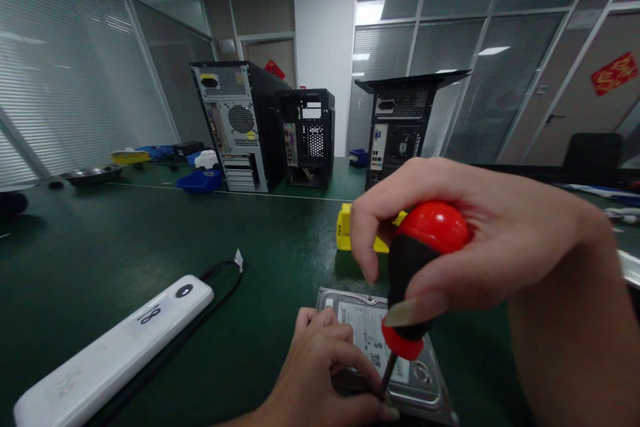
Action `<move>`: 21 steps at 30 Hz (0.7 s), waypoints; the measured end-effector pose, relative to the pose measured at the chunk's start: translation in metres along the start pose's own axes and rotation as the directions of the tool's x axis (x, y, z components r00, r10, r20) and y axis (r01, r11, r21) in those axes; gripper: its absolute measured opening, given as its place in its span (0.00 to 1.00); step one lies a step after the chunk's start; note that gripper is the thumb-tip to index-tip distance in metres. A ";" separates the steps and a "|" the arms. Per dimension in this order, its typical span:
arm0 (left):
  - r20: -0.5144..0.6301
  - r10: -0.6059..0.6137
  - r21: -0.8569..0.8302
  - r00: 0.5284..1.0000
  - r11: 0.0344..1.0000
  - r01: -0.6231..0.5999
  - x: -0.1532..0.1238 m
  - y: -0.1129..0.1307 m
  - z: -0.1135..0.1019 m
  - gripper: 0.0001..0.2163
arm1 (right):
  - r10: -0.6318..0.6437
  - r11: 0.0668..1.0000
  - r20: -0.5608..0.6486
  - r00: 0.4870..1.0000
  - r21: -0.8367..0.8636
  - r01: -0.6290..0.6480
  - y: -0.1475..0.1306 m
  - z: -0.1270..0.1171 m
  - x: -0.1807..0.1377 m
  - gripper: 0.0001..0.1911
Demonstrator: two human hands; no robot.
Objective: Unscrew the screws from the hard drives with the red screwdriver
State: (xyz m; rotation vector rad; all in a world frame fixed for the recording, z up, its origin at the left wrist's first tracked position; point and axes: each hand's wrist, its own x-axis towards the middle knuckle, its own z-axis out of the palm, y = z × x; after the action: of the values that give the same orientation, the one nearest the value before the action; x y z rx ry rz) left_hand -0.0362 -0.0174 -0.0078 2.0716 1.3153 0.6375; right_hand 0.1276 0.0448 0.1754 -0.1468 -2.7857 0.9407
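Note:
A silver hard drive (pixel 370 320) with a white label lies flat on the green mat, near the front edge. My right hand (pixel 480 240) is wrapped round the red and black handle of a screwdriver (pixel 420 267), held upright. Its shaft runs down to the drive's near edge. My left hand (pixel 325 373) rests on the drive with fingers curled, pinching at the screwdriver tip; what it pinches is too small to make out.
A white power strip (pixel 115 353) with a black cable lies at the front left. A yellow bin (pixel 345 230) sits behind the drive. Three open computer cases (pixel 240 127) stand at the back, with blue bins (pixel 203 180) and a metal tray (pixel 90 175) to the left.

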 end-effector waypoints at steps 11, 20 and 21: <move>0.039 -0.047 0.004 0.998 0.999 0.047 0.000 0.006 -0.002 0.08 | -0.083 0.994 -0.081 0.993 -0.073 0.077 -0.009 -0.001 -0.011 0.04; 0.046 0.002 0.026 0.999 1.000 -0.003 0.002 0.000 -0.001 0.10 | -0.202 0.946 -0.165 0.965 -0.289 0.149 -0.007 -0.008 -0.025 0.18; 0.046 0.011 0.028 0.999 1.000 -0.012 0.002 -0.001 -0.001 0.10 | -0.231 0.934 -0.181 0.956 -0.315 0.166 -0.007 -0.008 -0.024 0.18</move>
State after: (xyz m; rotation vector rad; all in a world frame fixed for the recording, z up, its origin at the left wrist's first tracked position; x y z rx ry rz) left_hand -0.0365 -0.0149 -0.0075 2.1056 1.2946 0.5754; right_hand 0.1523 0.0406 0.1819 -0.0058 -2.6571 0.4253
